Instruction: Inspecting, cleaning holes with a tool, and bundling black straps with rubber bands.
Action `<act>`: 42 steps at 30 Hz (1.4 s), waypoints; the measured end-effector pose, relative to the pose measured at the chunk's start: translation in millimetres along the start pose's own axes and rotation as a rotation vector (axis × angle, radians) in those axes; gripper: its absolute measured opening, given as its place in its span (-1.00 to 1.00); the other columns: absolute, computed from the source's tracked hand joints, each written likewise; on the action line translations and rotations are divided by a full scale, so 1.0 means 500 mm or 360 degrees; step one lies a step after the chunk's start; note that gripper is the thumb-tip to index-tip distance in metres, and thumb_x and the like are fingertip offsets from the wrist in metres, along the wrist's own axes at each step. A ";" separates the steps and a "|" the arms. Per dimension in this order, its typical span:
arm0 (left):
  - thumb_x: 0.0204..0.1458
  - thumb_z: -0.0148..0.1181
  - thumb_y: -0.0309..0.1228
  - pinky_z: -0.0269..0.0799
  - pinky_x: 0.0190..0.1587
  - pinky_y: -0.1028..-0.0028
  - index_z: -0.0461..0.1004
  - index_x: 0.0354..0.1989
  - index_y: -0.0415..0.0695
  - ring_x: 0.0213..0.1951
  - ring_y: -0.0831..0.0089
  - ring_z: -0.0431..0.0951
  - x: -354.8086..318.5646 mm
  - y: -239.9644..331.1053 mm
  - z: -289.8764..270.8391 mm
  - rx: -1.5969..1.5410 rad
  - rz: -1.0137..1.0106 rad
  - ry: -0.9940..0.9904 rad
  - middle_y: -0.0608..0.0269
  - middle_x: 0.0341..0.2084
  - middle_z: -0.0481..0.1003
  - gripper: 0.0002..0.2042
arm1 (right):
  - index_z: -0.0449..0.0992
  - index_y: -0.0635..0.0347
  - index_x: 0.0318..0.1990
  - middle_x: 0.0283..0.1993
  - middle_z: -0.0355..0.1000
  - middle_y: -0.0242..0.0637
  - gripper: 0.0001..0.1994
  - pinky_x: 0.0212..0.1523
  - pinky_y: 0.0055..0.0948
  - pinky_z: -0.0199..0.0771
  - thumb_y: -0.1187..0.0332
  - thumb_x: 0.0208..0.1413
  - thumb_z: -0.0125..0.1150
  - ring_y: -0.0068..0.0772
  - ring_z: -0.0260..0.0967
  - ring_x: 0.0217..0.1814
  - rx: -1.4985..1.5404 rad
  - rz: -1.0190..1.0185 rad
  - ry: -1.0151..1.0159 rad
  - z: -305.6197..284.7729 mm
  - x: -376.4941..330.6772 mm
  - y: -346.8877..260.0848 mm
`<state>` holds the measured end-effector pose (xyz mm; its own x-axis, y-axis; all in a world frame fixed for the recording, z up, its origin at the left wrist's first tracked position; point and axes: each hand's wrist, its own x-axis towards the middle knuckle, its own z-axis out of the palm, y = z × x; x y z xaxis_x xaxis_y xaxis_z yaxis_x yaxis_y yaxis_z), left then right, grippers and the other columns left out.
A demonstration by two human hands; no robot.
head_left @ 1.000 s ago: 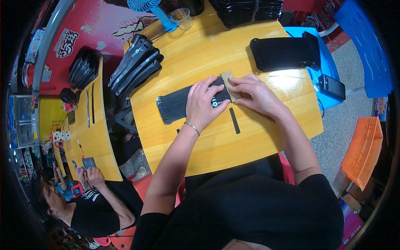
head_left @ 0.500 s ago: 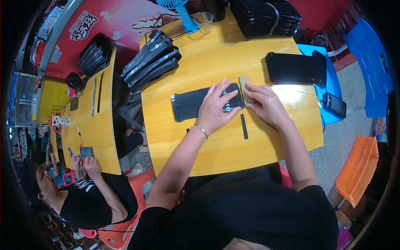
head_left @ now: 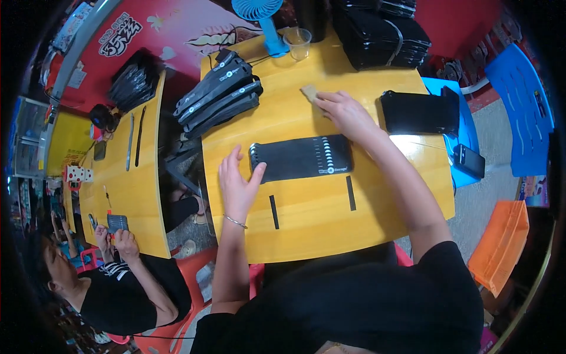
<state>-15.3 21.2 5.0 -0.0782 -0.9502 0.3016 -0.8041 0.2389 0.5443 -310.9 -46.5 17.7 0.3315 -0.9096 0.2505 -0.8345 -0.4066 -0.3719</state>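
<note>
A flat black rectangular fabric-like piece [head_left: 292, 160] lies on the yellow wooden table, with a row of slits at its left end and white printed marks near its right. Around its left end my left hand [head_left: 237, 182] is open, fingers spread, the thumb over the edge and nothing held. Beyond the piece's right part, my right hand [head_left: 348, 115] is closed on a small tan block [head_left: 309, 92], held by one end close to the tabletop. Two narrow black strips, a left one [head_left: 274, 212] and a right one [head_left: 351, 193], lie nearer me.
Folded black pieces [head_left: 218, 94] are stacked at the far left, beside a blue fan [head_left: 268, 32] and a clear plastic cup [head_left: 298, 45]. Banded black bundles [head_left: 389, 38] stand far right, above another black stack [head_left: 420, 112]. A person works at the left table [head_left: 132, 194].
My right hand has carried the tan block away and leftward from the piece's right edge. My left hand has slid from the piece's middle to its left end.
</note>
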 end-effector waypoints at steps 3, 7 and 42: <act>-0.16 0.38 -0.23 0.34 -0.11 0.32 0.27 0.10 -0.24 -0.23 0.22 0.39 0.000 0.004 0.012 -0.0022 -0.0010 -0.0051 0.09 -0.25 0.41 -0.35 | 0.45 0.22 0.00 0.06 0.39 -0.12 -0.65 0.03 -0.26 0.36 0.47 0.00 0.13 -0.08 0.34 -0.01 -0.0021 -0.0146 -0.0007 0.042 0.055 -0.004; -0.19 0.41 -0.31 0.39 -0.24 0.42 0.21 0.16 -0.24 -0.35 0.34 0.40 0.004 0.012 0.021 -0.0257 -0.0080 -0.0105 0.13 -0.32 0.41 -0.29 | 0.42 0.21 0.03 -0.04 0.42 -0.07 -0.60 -0.01 -0.25 0.38 0.36 -0.01 0.19 -0.06 0.37 -0.06 0.0033 -0.0045 0.0008 0.001 0.042 -0.051; 0.04 0.19 -0.53 0.39 -0.52 0.72 0.45 -0.13 -0.30 -0.54 0.69 0.46 0.213 0.449 0.307 -0.1595 -0.0295 -0.1018 0.34 -0.53 0.50 -0.78 | 0.47 0.24 -0.02 -0.36 0.52 -0.22 -0.61 -0.31 -0.51 0.44 0.26 0.02 0.30 -0.49 0.47 -0.35 0.0591 0.1035 0.0769 -0.318 -0.318 0.368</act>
<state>-294.8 -57.1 39.4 -0.5163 -0.8458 -0.1344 -0.0407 -0.1325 0.9903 -587.3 36.9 51.8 -0.4498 -0.8687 0.2075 -0.5686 0.0993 -0.8166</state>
